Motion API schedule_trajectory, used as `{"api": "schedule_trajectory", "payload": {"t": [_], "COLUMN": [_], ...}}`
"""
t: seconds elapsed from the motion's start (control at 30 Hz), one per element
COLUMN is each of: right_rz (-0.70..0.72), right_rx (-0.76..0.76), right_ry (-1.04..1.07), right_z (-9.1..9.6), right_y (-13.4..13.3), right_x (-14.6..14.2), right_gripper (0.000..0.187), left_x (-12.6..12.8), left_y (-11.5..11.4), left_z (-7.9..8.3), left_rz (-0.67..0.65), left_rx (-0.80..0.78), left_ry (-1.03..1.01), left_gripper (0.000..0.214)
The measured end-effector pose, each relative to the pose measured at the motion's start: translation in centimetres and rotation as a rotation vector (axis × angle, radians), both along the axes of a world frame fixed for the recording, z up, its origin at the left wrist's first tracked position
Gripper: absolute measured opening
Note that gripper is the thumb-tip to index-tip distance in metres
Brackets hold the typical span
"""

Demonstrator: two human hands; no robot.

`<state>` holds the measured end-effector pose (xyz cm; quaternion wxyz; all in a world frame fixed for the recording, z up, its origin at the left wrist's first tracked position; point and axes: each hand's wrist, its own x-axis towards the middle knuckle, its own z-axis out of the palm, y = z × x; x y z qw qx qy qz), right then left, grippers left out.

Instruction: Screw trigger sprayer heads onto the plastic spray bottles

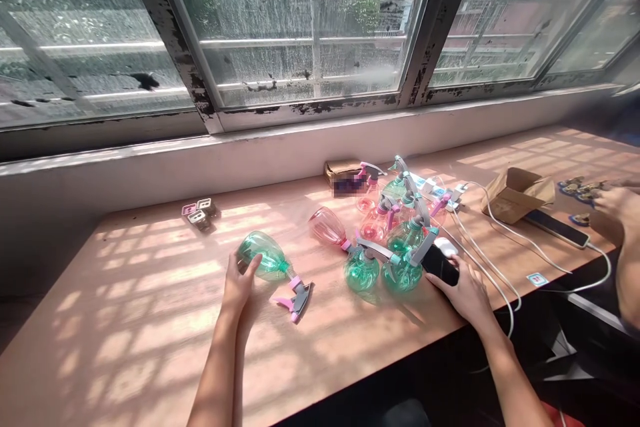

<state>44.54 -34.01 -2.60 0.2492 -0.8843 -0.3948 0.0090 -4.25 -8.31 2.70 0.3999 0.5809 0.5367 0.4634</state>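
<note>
One green bottle (264, 255) pinched in left grip (242, 280); right grip (465, 290) pinches black phone (441, 265) near worktop (345, 347) front edge.

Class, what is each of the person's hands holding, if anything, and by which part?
The left hand holds a green bottle by its rounded base end; the right hand holds a black phone by its near end.

No lettering can be read; a small square blue-and-white sticker (537, 279) near the front edge of the pinkish wood-look table (150, 333) seems to bear a reddish mark, too small to decipher.
</note>
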Motion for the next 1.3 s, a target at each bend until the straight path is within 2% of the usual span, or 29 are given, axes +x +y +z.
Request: {"api": "schedule_trajectory", "payload": {"t": [0.17,0.5,0.67,0.87,0.97,1.07,1.17,1.3], "right_rz": [-0.013,-0.008,-0.012,-0.100,-0.082,0.006,0.063,0.001], "right_rx": [0.008,0.018,0.014,0.005,-0.004,-0.001,0.049,0.181], "right_ry": [0.000,-0.006,-0.056,-0.142,-0.169,-0.185,-0.213,-0.259], "right_z": [-0.3,-0.3,-0.7,-2.0,-1.9,-1.2,-0.7,-1.1], "right_y": [-0.1,0.0,-1.1,-2.7,-2.2,-1.4,-1.2,-2.3], "right_x": [-0.2,-0.4,-2.0,-5.1,-5.6,-5.3,-5.2,-6.6], "right_gripper": [0.086,0.091,0.092,0.094,0.088,0.076,0.075,0.085], "left_x": [0.0,-0.3,-0.4,-0.4,-0.4,-0.4,-0.4,-0.4], "left_y": [0.0,0.8,0.7,0.5,0.6,0.7,0.7,0.8], "left_z": [-0.1,-1.7,-1.6,-1.2,-1.4,-1.6,-1.7,-1.6], "left_rz": [0.003,-0.017,-0.018,-0.018,-0.028,-0.030,-0.030,-0.037], "left_rx": [0.008,0.041,0.044,0.025,0.007,0.007,0.009,0.006], "left_ry": [0.008,-0.016,-0.015,-0.005,-0.007,-0.013,-0.016,-0.021], "left_gripper": [0.038,0.042,0.041,0.041,0.044,0.046,0.047,0.045]}}
